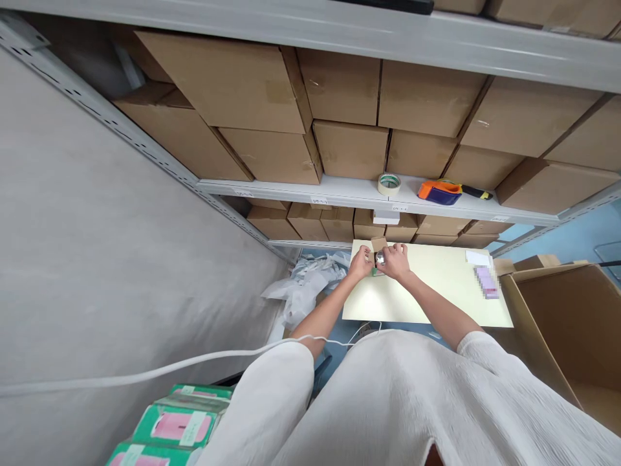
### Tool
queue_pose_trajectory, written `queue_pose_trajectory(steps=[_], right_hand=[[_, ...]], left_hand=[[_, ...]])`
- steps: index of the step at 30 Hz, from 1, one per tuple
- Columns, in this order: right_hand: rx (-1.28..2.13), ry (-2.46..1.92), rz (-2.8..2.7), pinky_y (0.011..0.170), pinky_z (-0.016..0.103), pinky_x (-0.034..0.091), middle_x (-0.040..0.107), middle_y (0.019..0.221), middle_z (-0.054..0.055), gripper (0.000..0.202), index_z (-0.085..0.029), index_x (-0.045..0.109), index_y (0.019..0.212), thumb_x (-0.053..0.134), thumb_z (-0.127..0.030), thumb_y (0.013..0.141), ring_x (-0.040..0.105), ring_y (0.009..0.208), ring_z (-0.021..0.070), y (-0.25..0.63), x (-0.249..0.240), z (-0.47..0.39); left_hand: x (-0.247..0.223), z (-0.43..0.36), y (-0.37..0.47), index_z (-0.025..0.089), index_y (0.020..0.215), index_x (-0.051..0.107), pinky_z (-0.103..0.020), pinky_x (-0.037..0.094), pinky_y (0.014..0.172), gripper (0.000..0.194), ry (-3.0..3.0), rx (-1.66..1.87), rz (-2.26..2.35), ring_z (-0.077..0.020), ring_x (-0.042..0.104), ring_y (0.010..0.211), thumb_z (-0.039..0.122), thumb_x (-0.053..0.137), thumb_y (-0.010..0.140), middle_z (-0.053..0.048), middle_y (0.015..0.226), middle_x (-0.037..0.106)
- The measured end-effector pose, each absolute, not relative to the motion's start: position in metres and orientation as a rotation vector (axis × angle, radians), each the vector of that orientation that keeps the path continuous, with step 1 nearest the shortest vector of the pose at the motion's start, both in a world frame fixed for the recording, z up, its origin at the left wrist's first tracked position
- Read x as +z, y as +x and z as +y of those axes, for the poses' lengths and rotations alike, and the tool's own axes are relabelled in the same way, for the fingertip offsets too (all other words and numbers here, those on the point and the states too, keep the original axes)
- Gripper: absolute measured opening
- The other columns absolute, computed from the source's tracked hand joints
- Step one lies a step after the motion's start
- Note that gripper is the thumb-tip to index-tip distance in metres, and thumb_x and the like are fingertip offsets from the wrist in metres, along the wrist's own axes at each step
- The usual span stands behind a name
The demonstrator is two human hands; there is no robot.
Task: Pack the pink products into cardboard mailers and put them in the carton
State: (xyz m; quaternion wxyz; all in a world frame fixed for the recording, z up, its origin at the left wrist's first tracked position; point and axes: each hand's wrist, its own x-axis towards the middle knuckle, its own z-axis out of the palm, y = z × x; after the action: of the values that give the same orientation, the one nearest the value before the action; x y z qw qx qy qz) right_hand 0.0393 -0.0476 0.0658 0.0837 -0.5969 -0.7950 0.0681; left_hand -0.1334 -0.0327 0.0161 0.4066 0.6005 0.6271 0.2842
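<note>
Between my hands, near the back left of the pale yellow board (431,301), stands a small cardboard box (379,244) with a brown flap raised at the back and some green low on its front. My left hand (361,263) is closed on the box's left edge, fingers bent. A shiny, silvery, rounded object (380,257) sits at the box's opening, gripped by the fingers of my right hand (395,260). Its lower part is hidden, so I cannot tell what kind of thing it is or how deep it sits.
Cardboard boxes (349,149) fill the shelves ahead. A tape roll (389,184) and an orange-and-blue tool (440,191) lie on the shelf edge. Right, a large open carton (567,323); left, crumpled plastic (305,285). A white cable (194,359) crosses left; green boxes (174,424) stand below.
</note>
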Motion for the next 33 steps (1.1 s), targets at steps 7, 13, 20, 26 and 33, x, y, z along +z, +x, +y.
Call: queue_pose_trajectory(steps=[7,13,20,26,33], right_hand=[[0.322,-1.712,-2.308,0.114,0.056,0.038,0.063,0.134,0.020,0.036,-0.018,0.072,0.125,0.067,-0.040,0.096,0.053,0.124,0.0372,0.047,0.061,-0.046],[0.639,-1.741,-1.703,0.086,0.041,0.058,0.072,0.114,0.013,0.036,-0.020,0.068,0.120,0.045,-0.039,0.100,0.067,0.093,0.0252,0.082,0.038,-0.033],[0.901,-1.854,-1.601,0.086,0.039,0.061,0.075,0.099,0.005,0.031,-0.022,0.072,0.112,0.065,-0.037,0.086,0.070,0.085,0.0216,0.085,0.012,-0.026],[1.072,-1.748,-1.496,0.089,0.039,0.063,0.070,0.126,0.009,0.054,-0.022,0.072,0.128,0.071,-0.023,0.074,0.067,0.080,0.0174,0.077,-0.004,-0.017],[1.183,-1.562,-1.466,0.087,0.038,0.064,0.074,0.126,0.007,0.046,-0.022,0.072,0.117,0.058,-0.022,0.073,0.068,0.084,0.0175,0.090,-0.009,-0.019]], left_hand=[[0.016,-0.032,-0.132,0.026,0.120,0.055,-0.031,0.051,0.082,0.048,1.502,0.752,1.569,-0.0151,0.065,0.071,0.005,0.066,0.079,-0.001,0.111,0.071],[0.007,-0.029,-0.140,0.025,0.121,0.060,-0.032,0.053,0.088,0.029,1.407,0.836,1.567,-0.0185,0.071,0.085,0.018,0.061,0.093,-0.004,0.108,0.074],[-0.004,-0.018,-0.130,0.022,0.114,0.067,-0.037,0.055,0.095,0.031,1.349,0.790,1.638,-0.0227,0.072,0.092,0.023,0.078,0.085,-0.004,0.101,0.075],[-0.015,-0.015,-0.116,0.022,0.125,0.069,-0.035,0.058,0.090,0.050,1.325,0.858,1.590,-0.0136,0.064,0.072,0.010,0.077,0.077,-0.005,0.115,0.071],[-0.021,-0.013,-0.123,0.021,0.102,0.070,-0.034,0.060,0.089,0.025,1.310,0.966,1.425,-0.0154,0.069,0.081,0.010,0.065,0.080,-0.004,0.114,0.071]])
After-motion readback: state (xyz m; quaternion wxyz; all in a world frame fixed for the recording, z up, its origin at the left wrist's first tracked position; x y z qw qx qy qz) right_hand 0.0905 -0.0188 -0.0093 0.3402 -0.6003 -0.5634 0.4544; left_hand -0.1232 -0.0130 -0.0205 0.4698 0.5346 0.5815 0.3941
